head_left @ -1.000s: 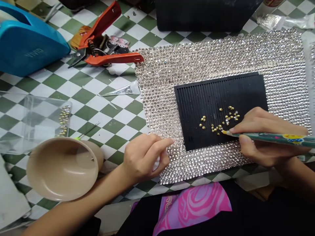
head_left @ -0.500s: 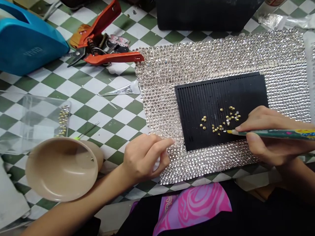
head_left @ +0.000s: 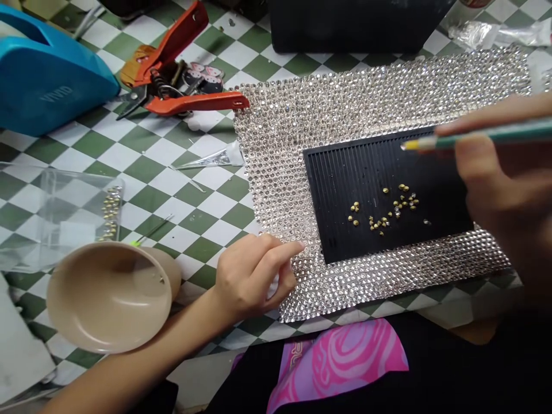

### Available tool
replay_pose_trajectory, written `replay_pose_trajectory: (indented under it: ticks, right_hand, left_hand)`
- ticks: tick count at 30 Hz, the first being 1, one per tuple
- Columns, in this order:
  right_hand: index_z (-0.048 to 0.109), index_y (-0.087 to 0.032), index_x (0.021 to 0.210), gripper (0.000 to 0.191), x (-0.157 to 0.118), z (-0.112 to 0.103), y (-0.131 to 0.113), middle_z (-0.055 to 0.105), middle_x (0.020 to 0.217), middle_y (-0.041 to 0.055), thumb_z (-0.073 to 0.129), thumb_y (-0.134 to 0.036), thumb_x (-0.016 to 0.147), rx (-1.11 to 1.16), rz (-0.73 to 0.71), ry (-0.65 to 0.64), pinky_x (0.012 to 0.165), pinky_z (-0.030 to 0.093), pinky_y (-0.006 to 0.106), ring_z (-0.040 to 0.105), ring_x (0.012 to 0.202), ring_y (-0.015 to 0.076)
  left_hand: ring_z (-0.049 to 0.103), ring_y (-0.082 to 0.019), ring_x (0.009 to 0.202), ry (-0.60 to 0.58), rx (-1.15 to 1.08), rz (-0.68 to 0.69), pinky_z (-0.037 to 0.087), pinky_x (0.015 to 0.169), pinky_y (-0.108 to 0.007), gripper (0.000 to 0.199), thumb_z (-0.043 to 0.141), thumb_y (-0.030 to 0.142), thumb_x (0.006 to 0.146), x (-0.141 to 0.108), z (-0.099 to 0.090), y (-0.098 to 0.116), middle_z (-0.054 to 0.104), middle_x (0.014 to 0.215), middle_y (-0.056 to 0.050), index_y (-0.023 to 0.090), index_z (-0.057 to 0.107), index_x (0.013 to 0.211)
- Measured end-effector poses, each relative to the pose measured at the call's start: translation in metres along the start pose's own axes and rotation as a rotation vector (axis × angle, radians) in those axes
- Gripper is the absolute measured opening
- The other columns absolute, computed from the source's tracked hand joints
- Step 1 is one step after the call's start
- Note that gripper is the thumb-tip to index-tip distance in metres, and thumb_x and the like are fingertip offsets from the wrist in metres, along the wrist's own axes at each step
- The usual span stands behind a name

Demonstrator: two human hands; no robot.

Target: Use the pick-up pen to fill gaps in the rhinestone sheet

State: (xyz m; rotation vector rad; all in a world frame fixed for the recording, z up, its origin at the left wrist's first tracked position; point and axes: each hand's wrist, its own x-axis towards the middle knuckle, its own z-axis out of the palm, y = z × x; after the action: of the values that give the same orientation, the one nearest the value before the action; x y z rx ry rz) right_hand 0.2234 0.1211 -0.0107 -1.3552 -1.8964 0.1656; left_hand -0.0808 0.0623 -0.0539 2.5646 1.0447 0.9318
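In my right hand [head_left: 504, 172], blurred by motion, is a green pencil [head_left: 500, 133] with a yellow tip. A small shiny rhinestone appears at that tip, over the upper part of the black ridged tray [head_left: 440, 213]. Several gold-backed rhinestones [head_left: 379, 223] lie scattered on the tray. Beneath it spreads a silver rhinestone mat [head_left: 284, 167]. My left hand [head_left: 254, 276] rests at the mat's lower left corner, fingers curled around something white [head_left: 273, 286], mostly hidden.
A beige bowl [head_left: 110, 339] stands by my left forearm, beside a clear plastic box [head_left: 64, 195] with more stones. Red-handled pliers [head_left: 194, 103], a blue VIVID-marked holder [head_left: 56, 75] and a black box [head_left: 345, 26] sit farther back. A fine-tipped green tool [head_left: 149, 230] lies near the bowl.
My right hand has lifted the pencil up and to the right, away from the scattered rhinestones, with a stone seemingly on its tip. My left hand has stayed in place.
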Motion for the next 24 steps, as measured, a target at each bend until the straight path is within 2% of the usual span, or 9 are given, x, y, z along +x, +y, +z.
replay_pose_trajectory:
  ticks: [2, 5, 9, 17, 21, 24]
  right_hand:
    - [0.073, -0.021, 0.09, 0.011, 0.015, 0.012, 0.009, 0.076, 0.09, 0.0004, 0.063, -0.024, 0.093, 0.069, -0.058, -0.066, 0.07, 0.056, 0.034, 0.07, 0.078, 0.0138]
    - [0.072, -0.017, 0.089, 0.016, 0.03, 0.026, 0.019, 0.075, 0.089, 0.0002, 0.061, -0.028, 0.094, 0.11, -0.053, -0.175, 0.067, 0.052, 0.026, 0.07, 0.079, 0.0098]
    - [0.069, -0.014, 0.086, 0.021, 0.034, 0.033, 0.018, 0.073, 0.084, -0.0027, 0.059, -0.03, 0.095, 0.055, -0.024, -0.201, 0.067, 0.048, 0.022, 0.067, 0.075, 0.0053]
    - [0.069, -0.016, 0.084, 0.019, 0.033, 0.033, 0.015, 0.071, 0.084, -0.0044, 0.058, -0.028, 0.094, 0.036, -0.025, -0.237, 0.066, 0.047, 0.022, 0.064, 0.073, 0.005]
    - [0.07, -0.015, 0.089, 0.018, 0.031, 0.028, 0.015, 0.073, 0.086, -0.0015, 0.059, -0.028, 0.095, 0.094, -0.035, -0.18, 0.068, 0.051, 0.024, 0.067, 0.077, 0.0076]
    - [0.072, -0.018, 0.092, 0.009, 0.017, 0.014, 0.013, 0.075, 0.091, 0.0014, 0.064, -0.023, 0.092, 0.101, -0.046, -0.121, 0.07, 0.054, 0.03, 0.07, 0.081, 0.0127]
  left_hand:
    - [0.054, -0.011, 0.053, 0.004, 0.002, -0.002, 0.046, 0.048, -0.024, 0.025, 0.051, 0.002, 0.082, 0.0, 0.0, 0.0, 0.063, 0.069, 0.002, 0.017, 0.058, 0.101]
    - [0.054, -0.012, 0.053, 0.008, 0.005, 0.005, 0.046, 0.048, -0.025, 0.025, 0.051, 0.002, 0.082, 0.0, 0.001, 0.0, 0.063, 0.068, 0.001, 0.016, 0.058, 0.101]
    - [0.054, -0.012, 0.053, 0.011, 0.006, 0.011, 0.045, 0.048, -0.025, 0.024, 0.051, 0.002, 0.082, 0.0, 0.001, 0.0, 0.063, 0.068, 0.001, 0.015, 0.059, 0.101]
    - [0.053, -0.012, 0.054, 0.011, 0.003, 0.016, 0.045, 0.049, -0.025, 0.024, 0.051, 0.002, 0.082, 0.0, 0.001, 0.0, 0.063, 0.07, 0.001, 0.015, 0.058, 0.101]
    - [0.053, -0.011, 0.055, -0.005, 0.012, 0.004, 0.045, 0.049, -0.023, 0.025, 0.052, 0.002, 0.082, 0.0, 0.001, 0.0, 0.062, 0.07, 0.002, 0.016, 0.057, 0.103]
    - [0.053, -0.011, 0.054, -0.007, 0.019, 0.0, 0.045, 0.05, -0.023, 0.026, 0.052, 0.003, 0.081, 0.0, 0.001, 0.0, 0.062, 0.07, 0.002, 0.017, 0.058, 0.103]
